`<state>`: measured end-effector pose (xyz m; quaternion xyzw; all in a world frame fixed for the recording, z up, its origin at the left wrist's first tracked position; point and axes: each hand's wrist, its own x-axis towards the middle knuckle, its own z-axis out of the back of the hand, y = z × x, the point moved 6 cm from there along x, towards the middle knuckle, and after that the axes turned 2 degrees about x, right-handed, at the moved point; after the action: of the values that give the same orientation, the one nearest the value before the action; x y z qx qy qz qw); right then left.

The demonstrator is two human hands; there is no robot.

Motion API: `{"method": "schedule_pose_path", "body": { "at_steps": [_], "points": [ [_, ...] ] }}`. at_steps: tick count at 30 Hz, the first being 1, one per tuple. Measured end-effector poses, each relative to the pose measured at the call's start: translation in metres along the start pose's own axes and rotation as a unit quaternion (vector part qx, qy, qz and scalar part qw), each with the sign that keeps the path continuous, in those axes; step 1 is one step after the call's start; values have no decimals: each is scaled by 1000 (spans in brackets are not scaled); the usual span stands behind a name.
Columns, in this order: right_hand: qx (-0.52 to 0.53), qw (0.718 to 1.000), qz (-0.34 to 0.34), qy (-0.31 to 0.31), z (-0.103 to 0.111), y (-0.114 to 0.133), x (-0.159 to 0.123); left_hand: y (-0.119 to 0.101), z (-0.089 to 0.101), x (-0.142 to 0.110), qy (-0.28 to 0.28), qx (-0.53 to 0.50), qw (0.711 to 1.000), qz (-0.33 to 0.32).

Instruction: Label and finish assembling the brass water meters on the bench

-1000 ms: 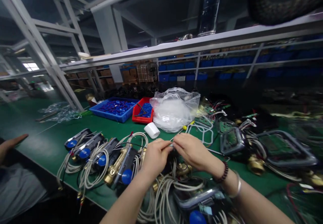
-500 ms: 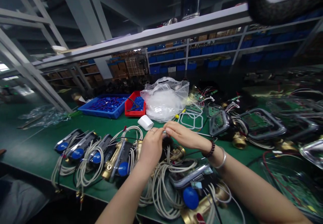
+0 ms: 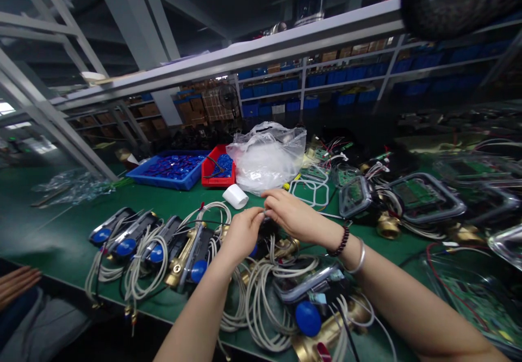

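Observation:
My left hand (image 3: 243, 234) and my right hand (image 3: 292, 216) meet in the middle of the bench, fingertips pinched together on something too small to make out. Under them lies a meter, mostly covered by the hands, with a brass fitting (image 3: 286, 249) showing. Coiled white cables (image 3: 261, 302) spread between my forearms. Close to my right wrist is another meter with a blue round cap (image 3: 308, 318) and a brass pipe body (image 3: 332, 334). Just behind my left hand sits a white cylindrical piece (image 3: 235, 196).
Meters with blue caps (image 3: 126, 247) line the left. Behind are a blue tray (image 3: 185, 181), a red bin (image 3: 218, 181) and a clear plastic bag (image 3: 265, 161). Clear-lidded housings with circuit boards (image 3: 424, 199) fill the right. At the left edge rests another person's hand (image 3: 18, 286).
My left hand has drawn slightly down and left, its fingers less spread over the work. My right fingers are more curled. The other person's hand now shows more at the left edge.

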<state>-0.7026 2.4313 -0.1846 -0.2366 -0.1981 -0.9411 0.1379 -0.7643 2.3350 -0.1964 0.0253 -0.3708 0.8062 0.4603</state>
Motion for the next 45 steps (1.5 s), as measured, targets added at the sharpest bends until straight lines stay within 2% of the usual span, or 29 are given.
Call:
{"method": "schedule_pose_path", "body": {
  "at_steps": [5, 9, 13, 19, 23, 27, 32, 35, 40, 45],
  "points": [
    [-32, 999, 2, 1, 1, 1, 4, 2, 0, 5, 29, -41, 999, 7],
    [-28, 999, -24, -7, -5, -7, 5, 2, -7, 0, -22, -26, 999, 8],
    [0, 999, -50, 19, -13, -16, 0, 3, -15, -8, -74, 16, 997, -2],
    [-13, 999, -35, 36, -7, -7, -1, 10, -14, -5, -72, 19, 997, -25],
    [-23, 997, -62, 36, -17, -10, 3, 11, -16, -7, -85, 23, 996, -32],
    [1, 993, -93, 74, -25, -18, -1, 10, -21, -13, -100, 39, 993, -40],
    [-16, 994, -77, 79, -11, -9, -2, 12, -16, -8, -85, 47, 994, -42],
    [-29, 993, -82, 75, -16, -8, 2, 11, -14, -7, -76, 51, 995, -36],
    [-5, 988, -118, 97, -34, -21, 4, 11, -16, -12, -68, 68, 995, -27],
    [-9, 992, -93, 84, -24, -8, 7, 23, -9, -6, -54, 67, 996, -5]
  ]
}}
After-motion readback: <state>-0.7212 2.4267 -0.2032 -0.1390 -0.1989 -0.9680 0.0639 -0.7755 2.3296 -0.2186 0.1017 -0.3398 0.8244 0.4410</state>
